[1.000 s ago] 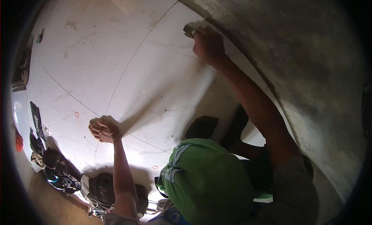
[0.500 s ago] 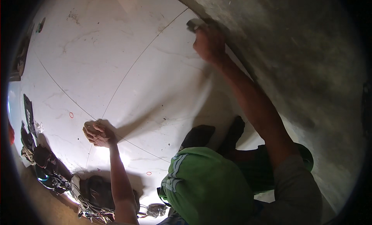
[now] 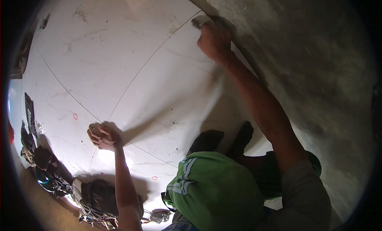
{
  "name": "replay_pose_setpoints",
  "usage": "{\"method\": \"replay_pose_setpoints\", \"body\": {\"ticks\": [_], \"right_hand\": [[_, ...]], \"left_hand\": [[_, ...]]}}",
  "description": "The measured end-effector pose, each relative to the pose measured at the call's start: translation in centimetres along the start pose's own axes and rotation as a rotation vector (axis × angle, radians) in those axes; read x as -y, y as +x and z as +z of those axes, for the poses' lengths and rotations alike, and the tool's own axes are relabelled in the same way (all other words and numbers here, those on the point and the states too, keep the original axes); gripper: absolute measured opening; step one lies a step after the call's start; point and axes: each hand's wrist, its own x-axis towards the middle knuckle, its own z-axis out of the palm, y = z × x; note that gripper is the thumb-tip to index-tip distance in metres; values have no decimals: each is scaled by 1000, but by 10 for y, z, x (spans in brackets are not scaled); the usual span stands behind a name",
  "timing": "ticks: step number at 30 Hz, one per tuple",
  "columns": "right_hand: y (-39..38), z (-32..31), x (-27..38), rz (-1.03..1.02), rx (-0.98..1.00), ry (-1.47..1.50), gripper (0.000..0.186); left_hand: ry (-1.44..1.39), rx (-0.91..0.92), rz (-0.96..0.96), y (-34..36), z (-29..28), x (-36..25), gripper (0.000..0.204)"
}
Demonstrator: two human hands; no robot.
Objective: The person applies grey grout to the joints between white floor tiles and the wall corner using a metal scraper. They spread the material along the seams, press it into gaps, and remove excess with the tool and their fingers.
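A white tiled floor (image 3: 159, 83) spreads beneath, meeting a rough grey wall (image 3: 318, 64) on the right, with green shorts (image 3: 219, 187) filling the lower middle. The left hand (image 3: 105, 137) rests on the tile with bent fingers, and whether they grasp anything I cannot tell; the right hand (image 3: 215, 40), near the wall's foot, has its fingers clenched round a small dark piece (image 3: 195, 22) at the floor.

No wording can be read
Pale lettering, too small to make out, stands on a flat black packet (image 3: 30, 107) at nine o'clock, near the rim of the head view.
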Motion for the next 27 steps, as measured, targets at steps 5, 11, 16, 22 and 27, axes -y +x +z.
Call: {"method": "replay_pose_setpoints", "body": {"ticks": [5,11,16,22,27], "right_hand": [[12,-15,8,81,84,-42,12],[-38,9,65,-438,25,135,32],[22,5,35,-349,-20,24,38],[-22,20,17,-635,-166,65,49],[0,0,8,-635,62,66,51]], "left_hand": [[-6,23,64,2,-1,6,91],[18,63,48,3,-9,8,90],[-7,137,53,5,-10,13,71],[-32,161,18,0,-18,-10,70],[18,164,5,1,-3,7,69]]}}
